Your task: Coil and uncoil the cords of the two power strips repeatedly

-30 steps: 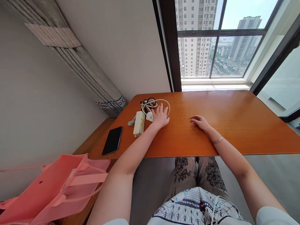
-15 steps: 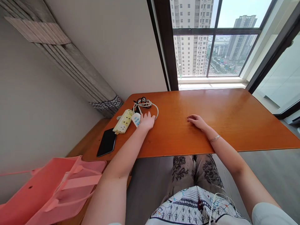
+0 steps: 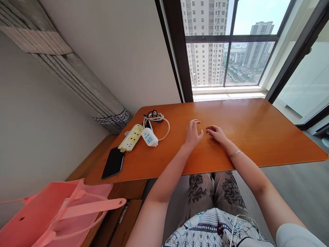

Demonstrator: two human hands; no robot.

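My left hand (image 3: 193,133) is over the middle of the brown wooden table (image 3: 246,120), its fingers apart and nothing in them. Close to its right, my right hand (image 3: 216,133) rests on the table with loosely bent, spread fingers, also holding nothing. The two hands do not touch. To the left of them lies a small white power strip (image 3: 149,137) with blue sockets, its pale cable (image 3: 168,128) looped beside a black cord (image 3: 154,113). A yellowish power strip (image 3: 131,138) lies next to it, touching the corner of a black tablet (image 3: 113,163).
An open pink bag (image 3: 56,209) stands at the lower left, by a wooden cabinet (image 3: 128,219). A grey curtain (image 3: 84,85) hangs at the left wall. Behind the table is a dark-framed window (image 3: 226,38).
My left hand has let go of the small white power strip and moved right, towards my right hand. The right hand has stayed in place. The view has shifted slightly.
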